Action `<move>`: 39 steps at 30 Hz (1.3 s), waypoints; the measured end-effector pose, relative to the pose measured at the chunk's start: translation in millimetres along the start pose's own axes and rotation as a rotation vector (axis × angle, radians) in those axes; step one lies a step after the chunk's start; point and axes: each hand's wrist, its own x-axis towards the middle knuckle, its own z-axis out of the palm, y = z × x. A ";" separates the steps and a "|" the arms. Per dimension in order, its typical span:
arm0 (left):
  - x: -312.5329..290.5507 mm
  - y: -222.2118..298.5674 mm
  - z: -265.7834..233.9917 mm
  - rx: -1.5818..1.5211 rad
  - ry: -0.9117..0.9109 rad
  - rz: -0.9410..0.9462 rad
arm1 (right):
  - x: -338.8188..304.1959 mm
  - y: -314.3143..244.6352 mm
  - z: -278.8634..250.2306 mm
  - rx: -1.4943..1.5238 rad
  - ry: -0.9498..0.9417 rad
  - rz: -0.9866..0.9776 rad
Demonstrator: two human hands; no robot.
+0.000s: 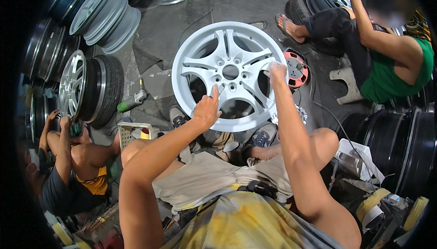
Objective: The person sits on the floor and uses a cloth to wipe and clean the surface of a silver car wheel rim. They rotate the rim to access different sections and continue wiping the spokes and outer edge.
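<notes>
Pale wheel (pixel 229 62) sits face up in front of the seated person, between the knees, its near edge over the shoes (pixel 264 136); what props it is hidden.

Left hand (pixel 207 112) part-folded: forefinger stretched out to the face by a bolt hole, other fingers bent, nothing seen in it. Right hand (pixel 276 72), whitish at the fingers, bends over the right-hand edge at a spoke end; cannot tell whether it grips the rim or hides something small.

Progress, by judgement: handwork on the face is underway. Spokes and rim look evenly pale, with no large rough patch showing. Finer flaws too small to tell, so what remains is uncertain; underside unseen.

Edges: red cord reel (pixel 296 70) just beyond the right edge, the tightest side. A co-worker's sandalled foot (pixel 293 29) lies near, upper right. Green-and-grey power tool (pixel 133 101) well off to the left. Most room seems to be past the far edge, over dark floor (pixel 232 7); shoes and knees crowd the near side.
</notes>
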 end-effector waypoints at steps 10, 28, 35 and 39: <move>6.5 -23.1 -14.7 -0.302 0.097 -0.094 | -45.3 -58.8 -57.8 -0.371 -0.139 -0.843; 53.5 -51.6 -14.2 -0.246 0.287 -0.086 | -148.4 -51.6 -20.6 -0.581 -0.432 -0.564; 9.7 -102.9 -77.1 -0.300 -0.032 -0.371 | -75.4 -68.5 -63.9 -0.329 -0.209 -0.740; -6.8 -144.0 -21.7 -0.527 -0.208 -0.432 | -18.3 -48.8 -33.2 -0.614 -0.228 -0.935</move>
